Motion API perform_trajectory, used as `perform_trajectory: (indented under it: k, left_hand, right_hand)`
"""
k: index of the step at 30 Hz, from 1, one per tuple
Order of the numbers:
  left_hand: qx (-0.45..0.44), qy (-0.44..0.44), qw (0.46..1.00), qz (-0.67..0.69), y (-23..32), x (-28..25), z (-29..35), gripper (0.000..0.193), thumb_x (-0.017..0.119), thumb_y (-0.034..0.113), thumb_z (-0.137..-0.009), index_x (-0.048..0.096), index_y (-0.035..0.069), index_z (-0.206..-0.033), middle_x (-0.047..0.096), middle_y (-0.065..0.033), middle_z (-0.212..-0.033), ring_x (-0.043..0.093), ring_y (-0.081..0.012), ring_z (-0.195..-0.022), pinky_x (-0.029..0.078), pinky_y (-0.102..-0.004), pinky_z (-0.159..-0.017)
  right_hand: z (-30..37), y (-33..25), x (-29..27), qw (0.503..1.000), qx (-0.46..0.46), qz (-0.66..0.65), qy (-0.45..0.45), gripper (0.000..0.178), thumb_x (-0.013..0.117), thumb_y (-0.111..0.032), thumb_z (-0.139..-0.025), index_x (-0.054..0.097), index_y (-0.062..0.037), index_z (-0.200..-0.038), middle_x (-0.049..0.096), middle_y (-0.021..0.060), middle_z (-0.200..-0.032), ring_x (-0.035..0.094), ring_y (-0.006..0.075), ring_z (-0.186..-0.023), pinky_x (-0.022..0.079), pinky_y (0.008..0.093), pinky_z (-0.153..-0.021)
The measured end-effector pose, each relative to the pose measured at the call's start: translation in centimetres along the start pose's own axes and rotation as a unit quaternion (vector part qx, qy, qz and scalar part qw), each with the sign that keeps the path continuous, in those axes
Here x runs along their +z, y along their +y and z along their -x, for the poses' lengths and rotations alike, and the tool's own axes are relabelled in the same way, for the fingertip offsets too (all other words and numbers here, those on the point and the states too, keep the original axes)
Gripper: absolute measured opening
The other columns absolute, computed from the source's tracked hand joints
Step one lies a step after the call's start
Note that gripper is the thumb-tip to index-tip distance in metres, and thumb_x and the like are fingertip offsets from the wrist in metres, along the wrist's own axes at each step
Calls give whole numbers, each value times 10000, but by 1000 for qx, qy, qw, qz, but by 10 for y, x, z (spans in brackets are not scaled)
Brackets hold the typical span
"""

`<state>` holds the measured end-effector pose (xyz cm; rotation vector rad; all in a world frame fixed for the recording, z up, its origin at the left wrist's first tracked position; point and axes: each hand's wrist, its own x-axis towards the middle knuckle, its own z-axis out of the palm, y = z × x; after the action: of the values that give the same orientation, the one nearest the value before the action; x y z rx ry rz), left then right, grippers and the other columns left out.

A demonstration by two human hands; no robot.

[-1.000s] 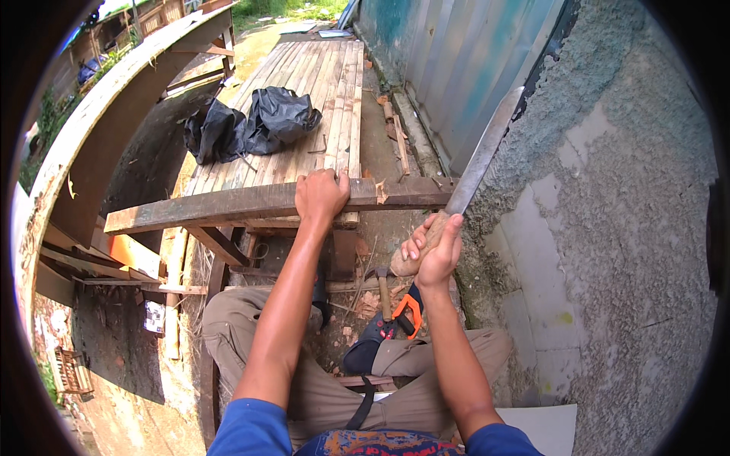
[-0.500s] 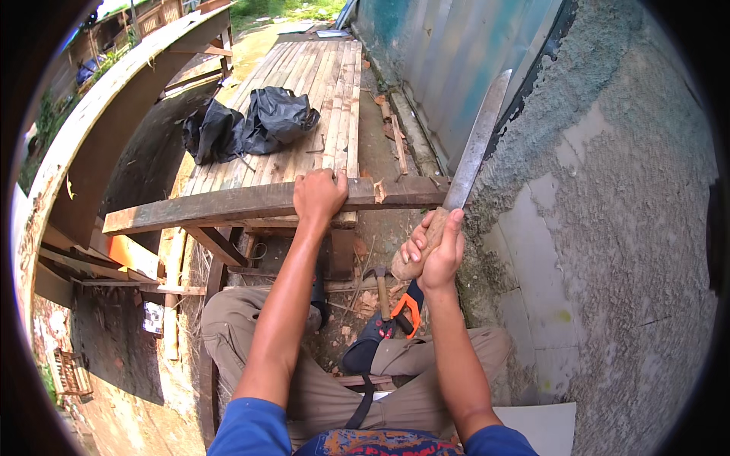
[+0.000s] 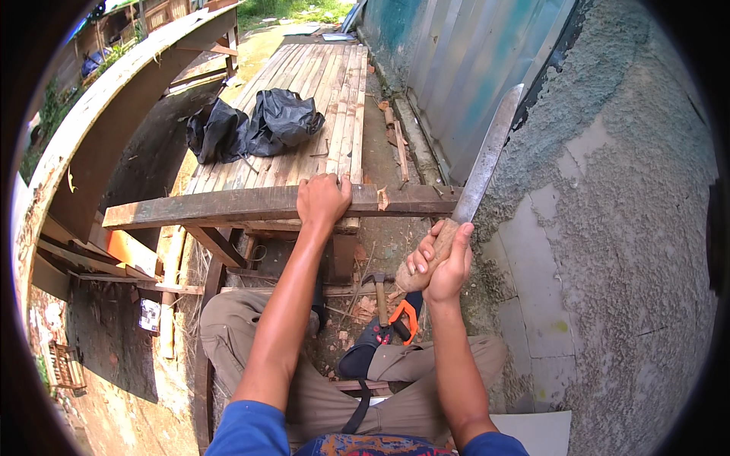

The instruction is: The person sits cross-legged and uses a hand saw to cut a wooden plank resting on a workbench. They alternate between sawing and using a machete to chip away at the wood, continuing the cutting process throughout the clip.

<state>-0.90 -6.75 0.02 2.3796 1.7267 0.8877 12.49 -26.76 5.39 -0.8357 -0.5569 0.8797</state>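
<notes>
My left hand point(image 3: 322, 204) is closed over the top of a dark wooden beam point(image 3: 201, 205) that runs across in front of me. My right hand point(image 3: 444, 267) is wrapped round the thick wooden handle of a machete point(image 3: 489, 158). Its long steel blade points up and away to the right, its lower part crossing the beam's right end; I cannot tell whether blade and wood touch. A pale nick with a raised chip point(image 3: 382, 199) shows on the beam between my hands.
A bamboo-slat bench point(image 3: 304, 72) with black plastic bags point(image 3: 285, 121) stands beyond the beam. Near my feet lie a hammer point(image 3: 382, 304) and an orange-handled tool point(image 3: 409, 323). A rough wall point(image 3: 608, 251) rises close on the right, a long wooden tabletop point(image 3: 114, 106) on the left.
My right hand and the machete have shifted slightly to the right, partly with a small shift of the whole view. My left hand keeps its hold on the beam.
</notes>
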Motion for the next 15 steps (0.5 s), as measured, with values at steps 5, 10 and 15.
perform_trajectory:
  k: [5,10,15]
  left_hand:
    - [3,2,1000,3,2,5,-2,444,508,348,-936,766,-8,-879,737,-219,-922,691,-364,-906,460,-481,-920]
    - [-3,5,1000,3,2,-1,-2,443,514,348,-932,765,-10,-864,737,-219,-926,690,-362,-910,457,-468,-933]
    - [-6,10,1000,-2,-1,0,1,445,516,352,-933,766,-7,-854,738,-210,-926,690,-360,-907,457,-468,-930]
  right_hand:
    - [11,68,-28,955,287,67,-13,599,411,-646,-1029,501,-62,-932,425,3,-615,392,106,-439,394,300,-450]
    - [0,37,-31,933,359,1,-32,595,385,-669,-1024,505,-94,-935,414,-12,-617,373,98,-423,381,294,-448]
    - [7,6,-8,997,71,2,-4,603,345,-668,-1034,484,-87,-952,415,10,-630,389,109,-447,399,304,-458]
